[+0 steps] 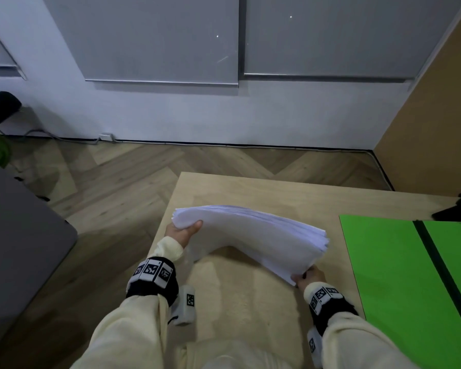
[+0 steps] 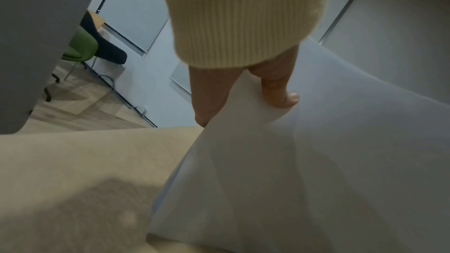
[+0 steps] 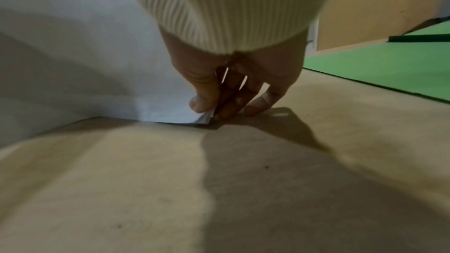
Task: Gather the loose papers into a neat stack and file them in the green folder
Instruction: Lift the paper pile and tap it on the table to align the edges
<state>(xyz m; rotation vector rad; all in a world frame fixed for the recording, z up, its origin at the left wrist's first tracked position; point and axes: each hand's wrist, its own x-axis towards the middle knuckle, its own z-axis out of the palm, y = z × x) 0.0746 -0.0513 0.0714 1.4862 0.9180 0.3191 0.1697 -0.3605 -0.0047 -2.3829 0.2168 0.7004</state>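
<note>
A thick stack of white papers [image 1: 250, 235] arches over the light wooden table [image 1: 224, 302]. My left hand [image 1: 183, 230] grips its raised left end, thumb on the near face; in the left wrist view the stack [image 2: 316, 161] fills the right side with my left hand [image 2: 243, 91] on it. My right hand [image 1: 310, 275] pinches the lower right corner close to the table; the right wrist view has my right hand [image 3: 219, 101] with thumb and fingers on that corner of the papers [image 3: 85, 64]. The green folder [image 1: 399, 275] lies open flat on the table to the right.
A grey table [image 1: 19, 235] stands to the left across a strip of wooden floor. A green chair [image 2: 82, 49] and a dark chair [image 2: 104, 45] sit at the far left. A dark object [image 1: 458, 209] lies behind the folder. A brown panel [image 1: 437, 115] rises at the right.
</note>
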